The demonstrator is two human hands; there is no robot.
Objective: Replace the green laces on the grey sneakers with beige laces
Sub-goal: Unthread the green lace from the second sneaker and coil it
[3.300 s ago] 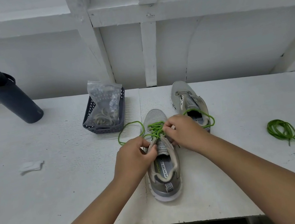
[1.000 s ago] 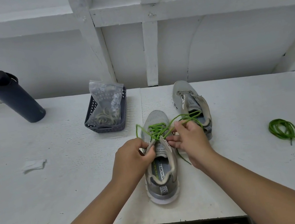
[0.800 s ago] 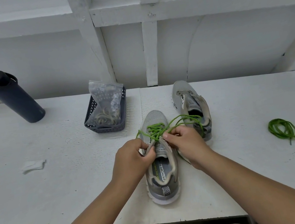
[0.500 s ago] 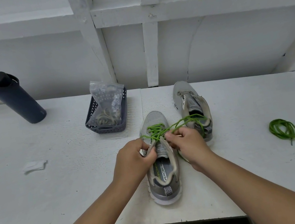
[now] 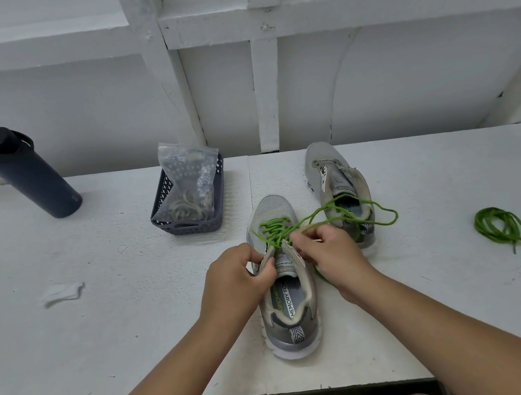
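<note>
A grey sneaker [image 5: 290,317] stands heel toward me near the table's front edge, with a green lace [image 5: 273,229] crossing its eyelets. My left hand [image 5: 232,282] grips the left side of its upper by the tongue. My right hand [image 5: 331,254] pinches the green lace at the right eyelets; a loose loop of it trails right over the second grey sneaker [image 5: 336,180], which has no lace in it. A coiled green lace [image 5: 501,226] lies on the table at the right. A clear bag holding beige laces [image 5: 189,189] sits in a dark basket [image 5: 187,226].
A dark bottle [image 5: 27,175] stands at the back left of the white table [image 5: 101,329]. A scrap of white paper [image 5: 62,293] lies left of my hands. A white panelled wall rises behind the table. A bare foot shows below the front edge.
The green lace's left loop has been drawn through the eyelets; the slack now loops out to the right over the second sneaker. Both hands stay at the near sneaker's tongue.
</note>
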